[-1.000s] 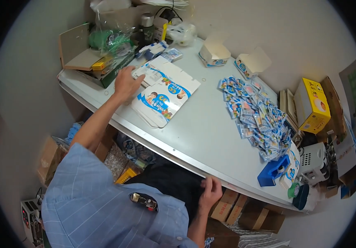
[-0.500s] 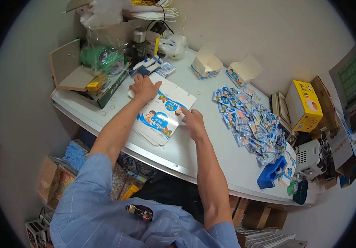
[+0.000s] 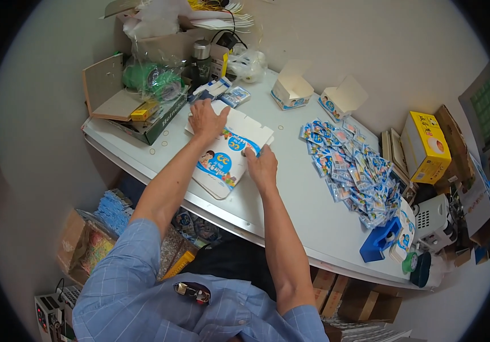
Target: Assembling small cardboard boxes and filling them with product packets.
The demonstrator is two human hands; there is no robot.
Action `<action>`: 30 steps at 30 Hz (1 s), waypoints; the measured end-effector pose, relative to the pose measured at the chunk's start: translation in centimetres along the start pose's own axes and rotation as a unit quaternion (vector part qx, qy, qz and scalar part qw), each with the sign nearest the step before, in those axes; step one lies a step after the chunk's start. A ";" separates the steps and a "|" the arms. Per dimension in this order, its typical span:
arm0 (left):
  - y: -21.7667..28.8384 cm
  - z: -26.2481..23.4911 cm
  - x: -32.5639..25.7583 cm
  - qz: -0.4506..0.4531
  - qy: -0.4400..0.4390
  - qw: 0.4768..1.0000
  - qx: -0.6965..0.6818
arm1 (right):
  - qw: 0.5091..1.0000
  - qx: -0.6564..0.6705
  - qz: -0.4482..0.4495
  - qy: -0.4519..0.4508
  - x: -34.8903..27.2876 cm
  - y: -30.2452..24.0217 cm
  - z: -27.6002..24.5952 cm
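A stack of flat, unfolded cartons [image 3: 222,166], white with blue print and cartoon figures, lies on the table in front of me. My left hand [image 3: 206,121] rests on its far left part, with fingers spread and the thumb apart. At the stack's right edge, my right hand [image 3: 262,166] pinches the carton, its thumb on top and the other fingers partly hidden. The lower layers jut out slightly along the near edge. Behind my left hand lie small blue-and-white packs [image 3: 234,96].
A heap of small blue sachets [image 3: 350,171] covers the table's right side. Two open boxes [image 3: 291,91] stand at the back. A blue dispenser [image 3: 379,239] and a yellow box [image 3: 425,147] are at the right. A tray with green tape rolls [image 3: 152,80] is at the left.
My right hand has closed in on the stack's right edge, its thumb now over the top. The layers near the front look more even. The whole view has shifted slightly.
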State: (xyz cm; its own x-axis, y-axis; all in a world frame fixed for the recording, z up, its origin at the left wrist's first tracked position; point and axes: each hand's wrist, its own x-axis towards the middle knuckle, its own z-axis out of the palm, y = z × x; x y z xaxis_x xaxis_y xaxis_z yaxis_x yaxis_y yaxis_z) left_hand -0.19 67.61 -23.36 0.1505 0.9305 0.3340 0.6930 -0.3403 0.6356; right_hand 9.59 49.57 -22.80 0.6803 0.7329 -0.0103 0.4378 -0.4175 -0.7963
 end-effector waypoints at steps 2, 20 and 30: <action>0.0 -0.2 1.0 -0.047 -0.108 0.990 0.072 | 1.000 -0.008 0.010 -0.022 0.3 1.7 -0.2; 1.3 -3.6 -1.7 0.000 0.026 0.999 -0.034 | 0.984 0.162 -0.058 0.040 -2.0 -0.3 -0.7; 7.2 -9.7 -6.7 0.119 0.157 0.938 -0.286 | 0.845 0.529 0.003 0.075 -3.9 -5.2 -6.8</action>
State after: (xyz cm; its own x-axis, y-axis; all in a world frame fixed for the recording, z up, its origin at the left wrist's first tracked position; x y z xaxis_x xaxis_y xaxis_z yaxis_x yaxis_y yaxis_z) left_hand -3.00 57.65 -14.26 -0.0246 0.7637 0.6451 0.1611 -0.6338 0.7565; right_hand 8.64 45.21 -14.53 0.7819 0.6234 -0.0034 -0.2835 0.3507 -0.8926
